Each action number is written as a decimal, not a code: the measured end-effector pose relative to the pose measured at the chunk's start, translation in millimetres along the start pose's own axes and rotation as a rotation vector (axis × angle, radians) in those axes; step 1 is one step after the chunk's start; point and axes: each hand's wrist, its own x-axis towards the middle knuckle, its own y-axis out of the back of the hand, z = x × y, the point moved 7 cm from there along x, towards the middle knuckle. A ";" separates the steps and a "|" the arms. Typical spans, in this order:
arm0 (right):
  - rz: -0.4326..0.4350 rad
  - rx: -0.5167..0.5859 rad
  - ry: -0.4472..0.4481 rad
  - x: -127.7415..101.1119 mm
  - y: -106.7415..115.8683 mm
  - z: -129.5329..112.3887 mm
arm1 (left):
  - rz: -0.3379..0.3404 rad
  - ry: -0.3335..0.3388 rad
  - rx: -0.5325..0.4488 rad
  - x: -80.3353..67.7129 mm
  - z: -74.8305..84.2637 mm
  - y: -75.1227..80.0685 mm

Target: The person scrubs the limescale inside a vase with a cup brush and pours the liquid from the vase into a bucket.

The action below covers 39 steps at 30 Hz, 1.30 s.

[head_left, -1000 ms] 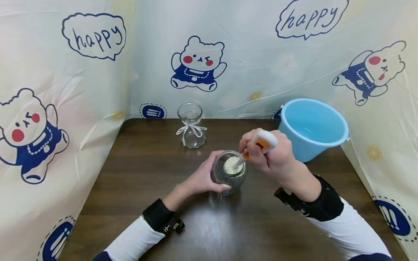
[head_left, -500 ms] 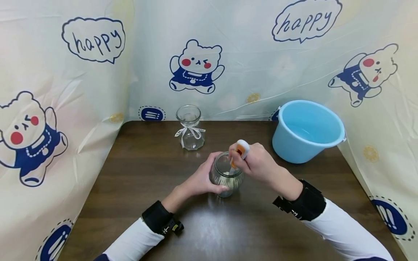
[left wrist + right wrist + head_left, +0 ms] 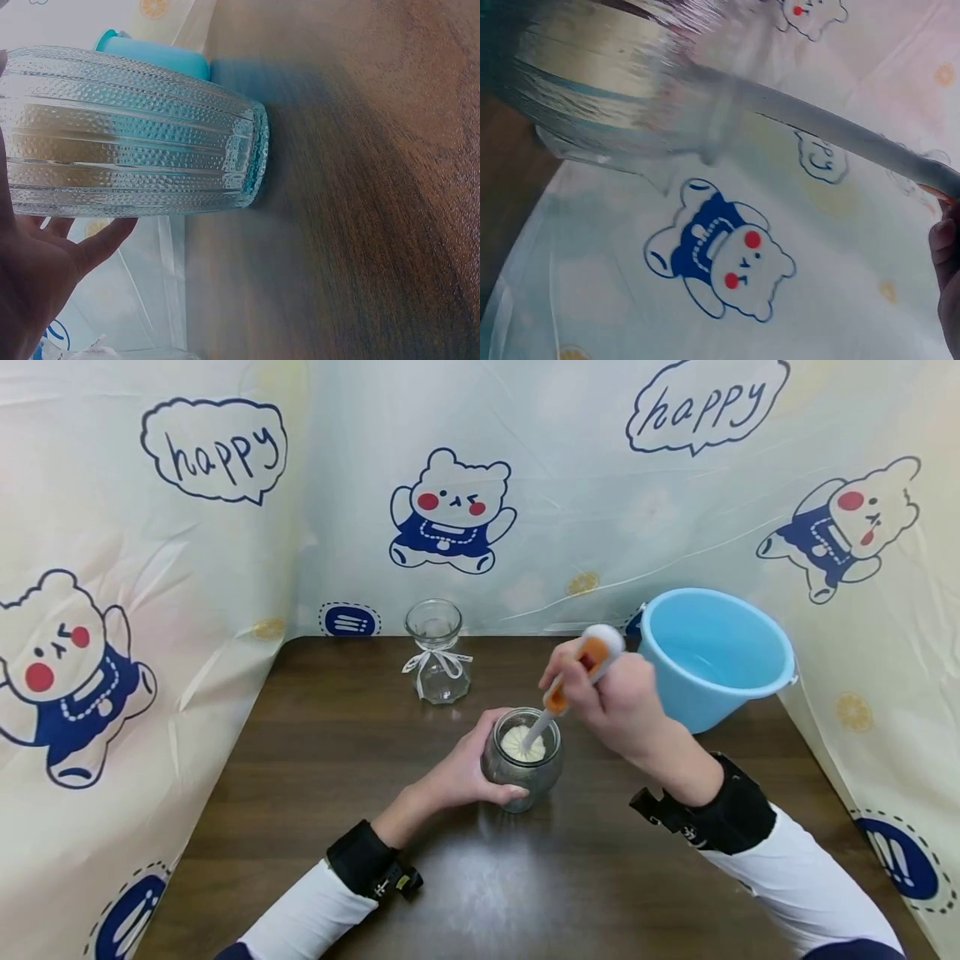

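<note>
A clear ribbed glass jar (image 3: 501, 775) stands in the middle of the table, its mouth tilted toward the head camera. My left hand (image 3: 467, 767) grips its side, thumb in front and fingers behind. In the left wrist view the jar (image 3: 180, 142) shows a dimpled wall, with the left fingers beneath it. My right hand (image 3: 621, 703) holds the white and orange handle of a bottle brush (image 3: 537, 731). The brush's cream pleated head is inside the jar, just below the rim. In the right wrist view the grey brush shaft (image 3: 817, 124) runs into the jar mouth.
A glass vase (image 3: 442, 681) with a white ribbon bow stands behind the jar, near the table's back edge. At the back right sits a light blue bucket (image 3: 675, 689). A printed cloth (image 3: 555, 527) hangs behind the brown wooden table (image 3: 315, 777).
Half a second ago the right hand had pushed the brush down deep into the jar; now it has drawn back up and right, raising the head near the rim. The left hand keeps its hold.
</note>
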 end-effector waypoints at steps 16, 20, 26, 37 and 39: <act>-0.547 -0.034 -0.470 -38.1 -53.8 28.3 | -0.028 0.035 -0.013 -0.7 -0.4 0.7; -0.625 -0.170 -0.494 -44.0 -51.5 28.5 | -0.024 0.022 -0.011 -0.7 0.7 1.5; -0.520 -0.116 -0.400 -27.6 -36.1 18.1 | -0.010 0.011 -0.034 -0.9 -0.3 1.0; -0.386 -0.102 -0.357 -19.2 -26.8 14.7 | -0.008 0.020 -0.052 -0.1 35.1 4.6; -0.446 -0.129 -0.395 -30.6 -35.8 19.2 | -0.019 0.022 -0.054 -0.7 39.4 4.7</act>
